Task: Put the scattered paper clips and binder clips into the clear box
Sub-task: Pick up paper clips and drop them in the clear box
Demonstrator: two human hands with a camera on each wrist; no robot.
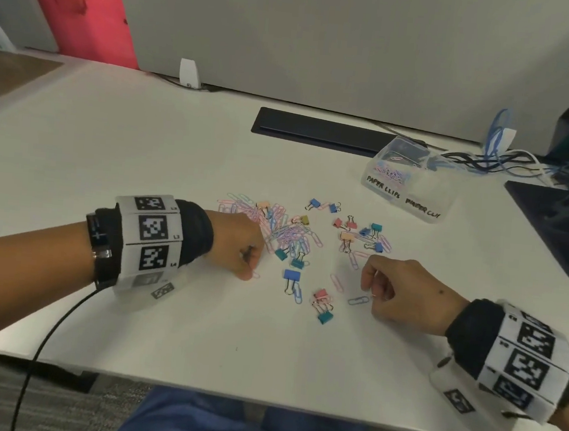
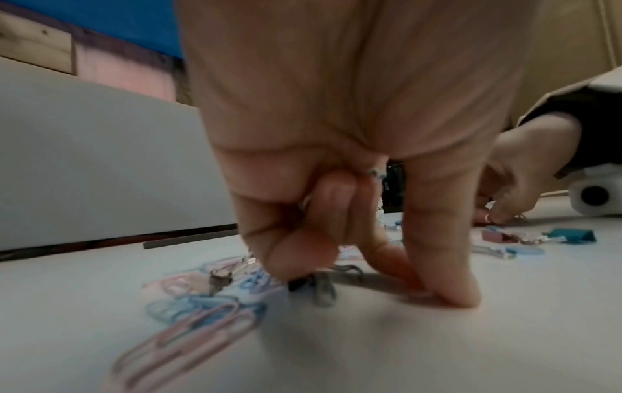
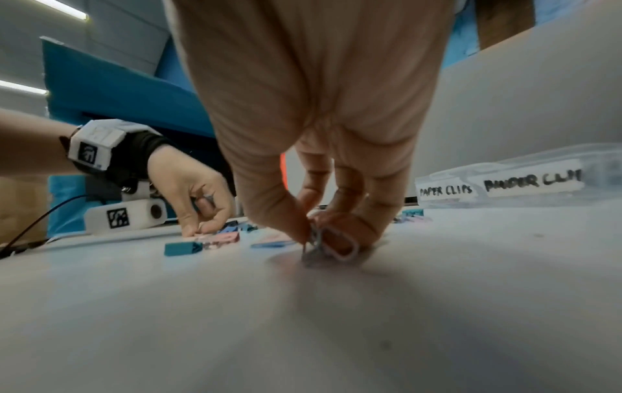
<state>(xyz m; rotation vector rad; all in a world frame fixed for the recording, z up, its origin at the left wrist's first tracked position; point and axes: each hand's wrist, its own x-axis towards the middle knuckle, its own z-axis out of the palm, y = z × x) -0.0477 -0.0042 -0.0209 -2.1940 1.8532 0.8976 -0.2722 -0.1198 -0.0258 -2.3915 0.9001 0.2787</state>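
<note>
Pastel paper clips [image 1: 285,229] lie heaped mid-table, with coloured binder clips [image 1: 360,234] scattered to their right and a blue one [image 1: 291,275] nearer me. The clear box [image 1: 435,208] stands at the back right, labelled for paper clips and binder clips, with several paper clips in its left compartment. My left hand [image 1: 250,274] pinches a pink paper clip [image 1: 256,275] against the table, thumb and forefinger tips meeting [image 2: 434,292]; its curled fingers tuck a blue clip [image 2: 375,174]. My right hand [image 1: 370,296] pinches a blue paper clip [image 1: 358,301] off the table [image 3: 316,242].
A black cable-slot cover [image 1: 318,132] lies at the back beside the box. Tangled cables [image 1: 494,158] and a black monitor base [image 1: 557,222] fill the right rear. A pink and a teal binder clip [image 1: 323,304] lie between my hands. A black wire [image 1: 41,348] hangs off the near edge.
</note>
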